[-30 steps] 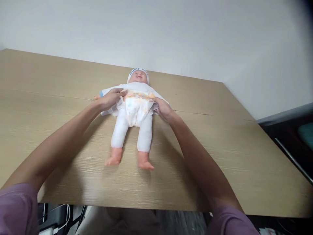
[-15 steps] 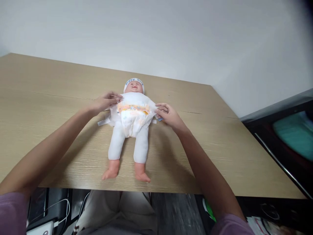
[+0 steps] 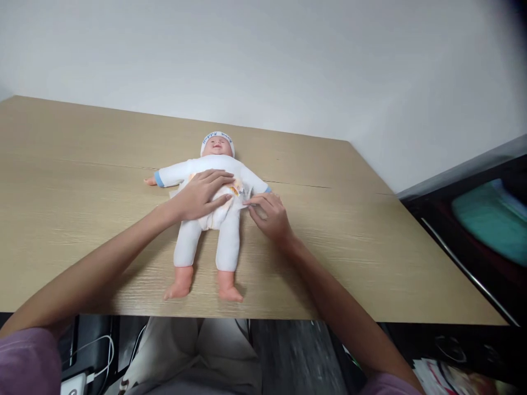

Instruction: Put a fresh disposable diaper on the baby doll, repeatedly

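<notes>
A baby doll (image 3: 227,241) in a white suit and printed cap lies face up, its feet toward me. Around its hips is a white diaper (image 3: 214,220) with an orange patterned front, partly covered by my hands. My left hand (image 3: 206,195) lies flat across the diaper's front, fingers stretched out. On the doll's other side, my right hand (image 3: 267,213) pinches the edge of the diaper's side, close to the doll's blue cuff. The diaper's far left side is mostly hidden behind my left hand.
The doll lies on a wooden table (image 3: 349,247) with a pale wall behind it. A dark-framed screen (image 3: 494,219) stands at the right edge. Below the front edge are a white device with a cable (image 3: 76,384) and some papers (image 3: 436,378).
My left hand has moved right from the diaper's left side onto its front. My right hand has come slightly down and inward. The doll's arms are now spread in view.
</notes>
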A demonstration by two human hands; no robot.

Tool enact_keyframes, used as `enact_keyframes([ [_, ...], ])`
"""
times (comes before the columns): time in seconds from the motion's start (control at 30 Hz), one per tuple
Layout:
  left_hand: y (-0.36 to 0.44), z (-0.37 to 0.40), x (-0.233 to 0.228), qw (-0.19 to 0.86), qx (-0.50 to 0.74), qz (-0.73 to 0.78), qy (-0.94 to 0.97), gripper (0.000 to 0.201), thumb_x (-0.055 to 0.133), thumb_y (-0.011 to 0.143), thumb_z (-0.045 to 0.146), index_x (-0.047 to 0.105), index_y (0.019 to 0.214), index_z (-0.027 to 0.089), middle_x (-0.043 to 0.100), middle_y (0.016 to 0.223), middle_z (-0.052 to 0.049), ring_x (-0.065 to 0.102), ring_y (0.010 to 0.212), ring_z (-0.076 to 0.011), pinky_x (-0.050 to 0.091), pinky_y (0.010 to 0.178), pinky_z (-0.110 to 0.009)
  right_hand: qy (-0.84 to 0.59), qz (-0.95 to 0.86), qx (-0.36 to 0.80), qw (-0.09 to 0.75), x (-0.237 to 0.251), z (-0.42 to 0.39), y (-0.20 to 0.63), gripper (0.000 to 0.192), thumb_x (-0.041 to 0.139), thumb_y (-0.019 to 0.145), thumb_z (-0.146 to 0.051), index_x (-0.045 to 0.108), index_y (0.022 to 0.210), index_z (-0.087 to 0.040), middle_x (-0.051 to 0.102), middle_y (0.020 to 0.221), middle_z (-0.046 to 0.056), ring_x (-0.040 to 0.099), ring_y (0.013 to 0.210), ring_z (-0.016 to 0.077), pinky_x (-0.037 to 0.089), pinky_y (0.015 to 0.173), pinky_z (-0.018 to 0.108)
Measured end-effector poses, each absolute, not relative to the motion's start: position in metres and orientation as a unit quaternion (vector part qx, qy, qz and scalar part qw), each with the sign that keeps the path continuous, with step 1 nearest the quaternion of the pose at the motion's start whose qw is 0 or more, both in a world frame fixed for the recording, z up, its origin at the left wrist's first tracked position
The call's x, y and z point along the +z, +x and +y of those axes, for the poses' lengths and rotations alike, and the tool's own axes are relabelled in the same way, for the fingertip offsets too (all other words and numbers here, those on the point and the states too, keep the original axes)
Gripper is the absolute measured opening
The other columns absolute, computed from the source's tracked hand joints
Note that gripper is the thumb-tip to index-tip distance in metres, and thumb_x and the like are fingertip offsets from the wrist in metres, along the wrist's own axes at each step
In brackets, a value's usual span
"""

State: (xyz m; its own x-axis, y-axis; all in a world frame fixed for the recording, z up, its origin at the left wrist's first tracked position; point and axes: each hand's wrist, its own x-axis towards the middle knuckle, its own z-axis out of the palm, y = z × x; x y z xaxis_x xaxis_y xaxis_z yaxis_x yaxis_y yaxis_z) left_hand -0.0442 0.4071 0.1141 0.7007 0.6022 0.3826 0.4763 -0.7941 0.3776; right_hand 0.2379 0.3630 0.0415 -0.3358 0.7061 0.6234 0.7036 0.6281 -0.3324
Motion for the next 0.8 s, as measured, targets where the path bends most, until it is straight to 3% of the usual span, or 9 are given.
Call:
enact_keyframes([
  [0.1,-0.040,0.405,0.120,0.093,0.229,0.326,0.912,0.054,0.052,0.113,0.062,0.068,0.149,0.025,0.069,0.157,-0.014,0.058,0.149,-0.0403,0.043,0.125,-0.062,-0.445,-0.825,0.020,0.346,0.028,0.368,0.257,0.017,0.062,0.110,-0.029,0.079,0.112,-0.026,0.082,0.111,0.008,0.075,0.108,0.0307,0.055,0.108,0.051],
  [0.2,-0.026,0.401,0.128,0.034,0.189,0.360,0.913,0.062,0.061,0.106,0.072,0.074,0.143,0.025,0.067,0.153,-0.015,0.056,0.143,-0.0444,0.045,0.119,-0.064,-0.474,-0.808,0.044,0.348,0.022,0.371,0.261,0.025,0.062,0.110,-0.032,0.076,0.128,-0.022,0.079,0.121,0.012,0.073,0.115,0.0330,0.055,0.110,0.051],
  [0.3,-0.013,0.398,0.130,-0.009,0.160,0.387,0.908,0.060,0.069,0.099,0.071,0.077,0.138,0.026,0.064,0.156,-0.015,0.052,0.143,-0.0466,0.043,0.118,-0.065,-0.532,-0.762,0.047,0.366,0.020,0.373,0.253,0.031,0.061,0.111,-0.037,0.074,0.132,-0.020,0.078,0.117,0.014,0.071,0.116,0.0342,0.054,0.111,0.050],
  [0.5,-0.003,0.398,0.125,-0.034,0.146,0.415,0.897,0.073,0.082,0.085,0.068,0.075,0.142,0.022,0.061,0.159,-0.018,0.049,0.142,-0.0518,0.043,0.112,-0.068,-0.640,-0.688,0.064,0.337,0.020,0.380,0.232,0.022,0.071,0.107,-0.044,0.075,0.110,-0.023,0.074,0.092,0.007,0.070,0.102,0.0301,0.054,0.103,0.043],
  [0.6,-0.004,0.398,0.122,-0.035,0.153,0.415,0.896,0.074,0.082,0.084,0.067,0.074,0.143,0.022,0.060,0.162,-0.019,0.049,0.144,-0.0531,0.043,0.112,-0.069,-0.676,-0.656,0.099,0.320,0.023,0.384,0.229,0.025,0.078,0.102,-0.048,0.071,0.104,-0.024,0.074,0.091,0.005,0.070,0.099,0.0282,0.053,0.095,0.039],
  [0.8,-0.005,0.403,0.115,-0.024,0.168,0.366,0.915,0.069,0.086,0.084,0.057,0.073,0.142,0.022,0.052,0.173,-0.019,0.043,0.156,-0.0534,0.031,0.126,-0.078,-0.711,-0.611,0.203,0.283,0.028,0.390,0.232,0.032,0.084,0.091,-0.051,0.065,0.090,-0.025,0.070,0.079,-0.001,0.065,0.080,0.0216,0.042,0.076,0.032],
])
